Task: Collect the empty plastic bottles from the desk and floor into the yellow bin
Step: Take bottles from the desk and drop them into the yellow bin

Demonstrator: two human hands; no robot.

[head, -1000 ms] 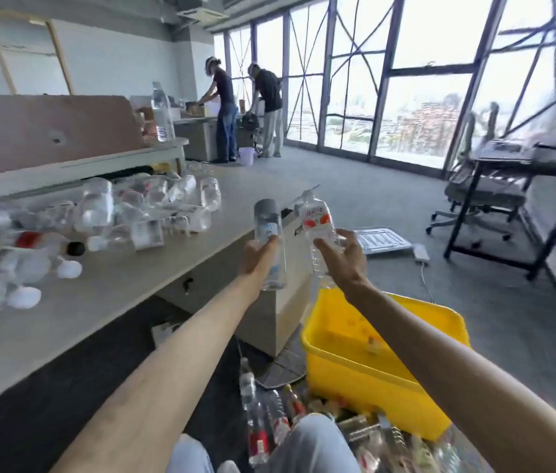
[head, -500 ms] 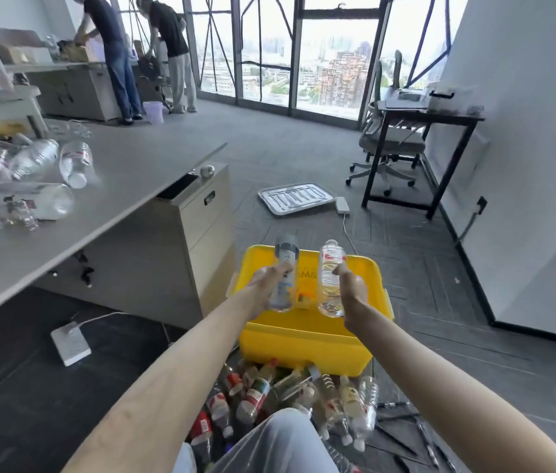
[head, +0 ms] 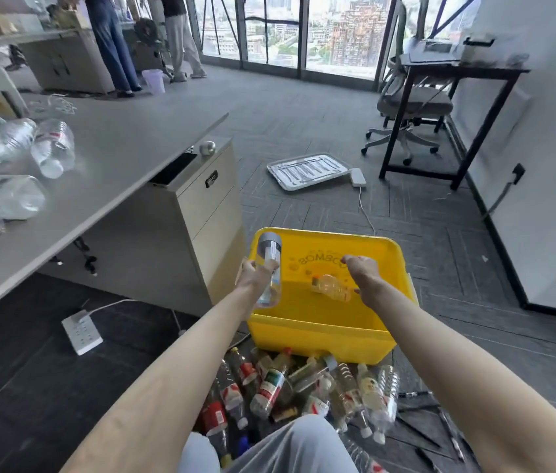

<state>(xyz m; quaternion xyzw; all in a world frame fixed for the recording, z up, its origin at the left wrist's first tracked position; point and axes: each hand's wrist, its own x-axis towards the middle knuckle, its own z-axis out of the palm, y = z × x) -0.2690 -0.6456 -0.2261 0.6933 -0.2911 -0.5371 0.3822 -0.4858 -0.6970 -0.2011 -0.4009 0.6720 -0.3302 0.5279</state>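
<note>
Desk bottles [head: 14, 196] run off the left edge, and the bottle [head: 331, 287] within the bin [head: 321, 332] looks blurred.

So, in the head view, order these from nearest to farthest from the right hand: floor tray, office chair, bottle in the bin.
1. Bottle, inside the yellow bin, beside the right hand.
2. Floor tray, beyond the bin.
3. Office chair, far right.

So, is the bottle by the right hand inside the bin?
Inside: the bottle is tipped within the bin, free of the right hand.
</note>
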